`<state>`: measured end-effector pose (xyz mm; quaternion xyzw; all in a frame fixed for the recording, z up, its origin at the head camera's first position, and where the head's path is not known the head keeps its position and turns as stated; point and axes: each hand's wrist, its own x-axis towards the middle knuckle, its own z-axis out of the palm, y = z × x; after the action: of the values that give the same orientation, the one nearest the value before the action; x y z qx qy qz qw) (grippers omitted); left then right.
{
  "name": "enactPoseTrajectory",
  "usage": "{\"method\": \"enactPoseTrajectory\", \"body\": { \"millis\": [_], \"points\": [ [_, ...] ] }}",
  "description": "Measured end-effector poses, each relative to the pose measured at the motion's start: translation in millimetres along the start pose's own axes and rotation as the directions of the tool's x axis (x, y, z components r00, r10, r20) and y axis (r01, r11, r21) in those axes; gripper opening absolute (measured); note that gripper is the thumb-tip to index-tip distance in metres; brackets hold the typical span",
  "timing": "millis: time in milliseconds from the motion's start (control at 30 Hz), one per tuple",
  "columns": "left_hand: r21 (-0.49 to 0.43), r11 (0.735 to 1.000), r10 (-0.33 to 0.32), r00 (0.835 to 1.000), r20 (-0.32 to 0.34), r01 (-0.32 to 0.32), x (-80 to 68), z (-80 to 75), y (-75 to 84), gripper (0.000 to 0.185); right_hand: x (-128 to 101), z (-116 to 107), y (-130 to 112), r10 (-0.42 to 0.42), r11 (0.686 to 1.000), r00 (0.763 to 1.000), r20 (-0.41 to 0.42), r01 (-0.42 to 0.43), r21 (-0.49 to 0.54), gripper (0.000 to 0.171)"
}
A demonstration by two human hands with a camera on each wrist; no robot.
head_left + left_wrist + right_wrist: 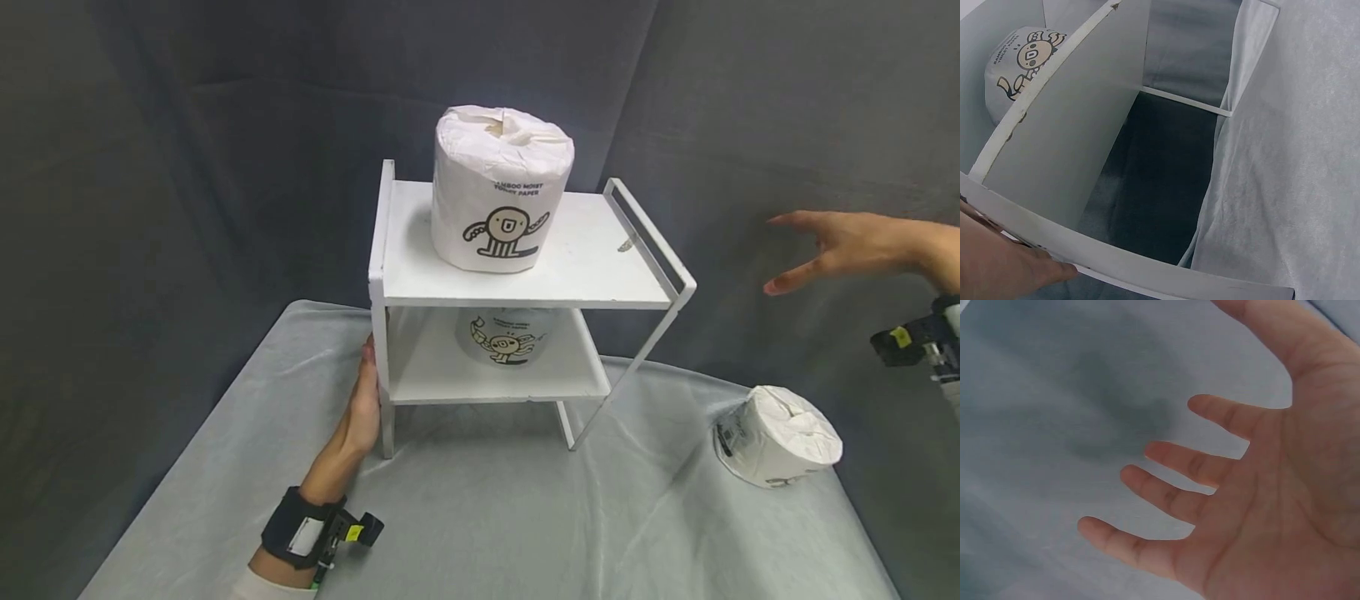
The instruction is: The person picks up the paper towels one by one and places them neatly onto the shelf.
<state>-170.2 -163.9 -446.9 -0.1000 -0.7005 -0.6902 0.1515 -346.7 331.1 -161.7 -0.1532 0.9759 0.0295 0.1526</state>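
Observation:
A white two-tier shelf (592, 279) stands on the grey cloth. My left hand (363, 417) rests against the outer side of its left leg, the fingers mostly hidden behind the frame. In the left wrist view, the left hand (1007, 265) touches the white side bar. On the top tier stands a wrapped toilet paper roll (498, 192); a second wrapped roll (504, 337) sits on the lower tier, partly hidden by the top. My right hand (847, 246) is in the air at the right, holding nothing, with its fingers spread in the right wrist view.
A third wrapped toilet paper roll (780, 437) lies tilted on the grey cloth (480, 508), near its right edge. Dark grey curtains (225, 167) hang behind and on both sides. The shelf's right side rail (652, 242) rises above its top tier.

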Motion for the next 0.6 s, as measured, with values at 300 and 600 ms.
{"method": "enactPoseTrajectory", "body": {
  "millis": [300, 600],
  "points": [
    [-0.015, 0.999, 0.043, 0.999, 0.007, -0.043, 1.9, 0.5, -1.0, 0.080, 8.5, 46.1, 29.8, 0.022, 0.999, 1.000, 0.016, -0.023, 0.042, 0.115],
    [-0.035, 0.998, 0.054, 0.999, 0.005, -0.054, 1.6, 1.3, -1.3, 0.078, 11.8, 94.5, 53.1, 0.012, 0.988, 0.996, 0.093, -0.026, 0.151, 0.115]
  ]
}}
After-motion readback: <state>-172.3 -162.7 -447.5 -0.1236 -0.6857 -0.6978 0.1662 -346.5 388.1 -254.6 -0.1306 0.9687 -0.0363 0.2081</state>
